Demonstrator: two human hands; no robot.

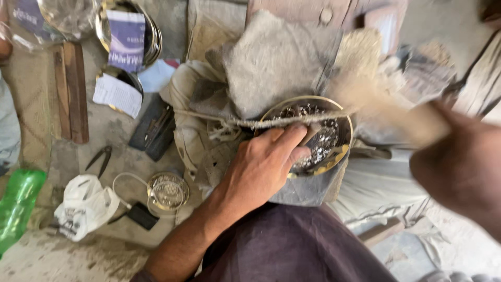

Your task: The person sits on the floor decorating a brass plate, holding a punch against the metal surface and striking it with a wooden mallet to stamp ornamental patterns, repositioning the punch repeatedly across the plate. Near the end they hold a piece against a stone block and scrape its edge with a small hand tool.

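My left hand (263,167) rests on the rim of a round brass bowl (336,117) with an embossed, shiny inside, and its fingers pinch a small metal tool against the bowl's inner surface. The bowl sits tilted on grey rags (271,62) over my lap. My right hand (459,167), blurred at the right, grips a pale wooden handle (386,107) that reaches toward the bowl. A cord (235,121) runs across the bowl's top edge.
On the floor at left lie a small embossed metal dish (168,191), black pliers (100,160), a white plastic bag (83,206), a dark case (154,128), a wooden block (70,91), metal plates with paper labels (128,36) and a green bottle (18,206).
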